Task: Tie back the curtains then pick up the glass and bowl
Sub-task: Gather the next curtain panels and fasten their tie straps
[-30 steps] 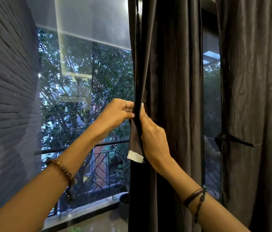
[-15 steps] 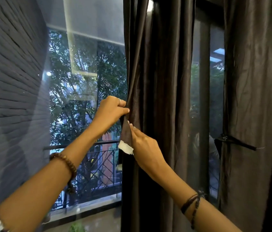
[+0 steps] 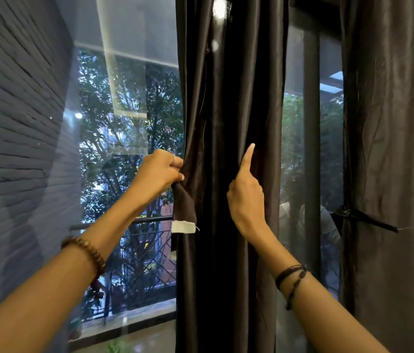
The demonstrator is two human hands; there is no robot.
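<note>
The left hand (image 3: pixel 160 171) has its fingers curled tight round a dark brown fabric tie-back strip (image 3: pixel 185 207), pinching it against the left edge of the dark brown satin curtain (image 3: pixel 229 123). The strip hangs down from that grip and ends in a white hemmed tip (image 3: pixel 183 227) just below the hand. The right hand (image 3: pixel 245 197) lies against the front folds of the same curtain, forefinger straight and pointing up along a pleat, the other fingers tucked into the cloth; whether they have hold of a fold cannot be told. The two hands are apart, with the gathered middle of the curtain between them.

A brown beaded bracelet (image 3: pixel 87 250) sits on the left wrist and black cord bracelets (image 3: pixel 291 276) on the right. To the right, past a strip of glass and a dark window post (image 3: pixel 311 149), hangs a second dark curtain (image 3: pixel 391 123), drawn in by a thin black tie (image 3: pixel 363 219). To the left of the hands is the glass window pane (image 3: pixel 124 110), with green trees and a black metal balcony railing (image 3: pixel 134 250) behind it, and a grey ribbed wall (image 3: pixel 17 123) at the far left.
</note>
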